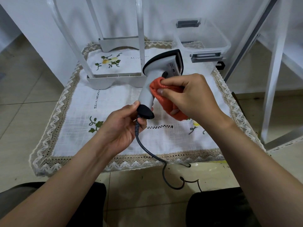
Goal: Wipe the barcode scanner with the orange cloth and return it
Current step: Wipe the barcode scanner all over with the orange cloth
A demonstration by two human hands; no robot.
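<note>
A grey barcode scanner with a black-rimmed head is held upright above the low table. My left hand grips its black base, where the dark cable leaves and hangs down to the floor. My right hand holds the bunched orange cloth pressed against the right side of the scanner's handle, just below the trigger. Part of the cloth is hidden under my fingers.
The table wears a white embroidered cloth with lace trim. Two white upright stands rise at the back left. A clear plastic box sits at the back right. White shelf legs stand to the right. Tiled floor lies below.
</note>
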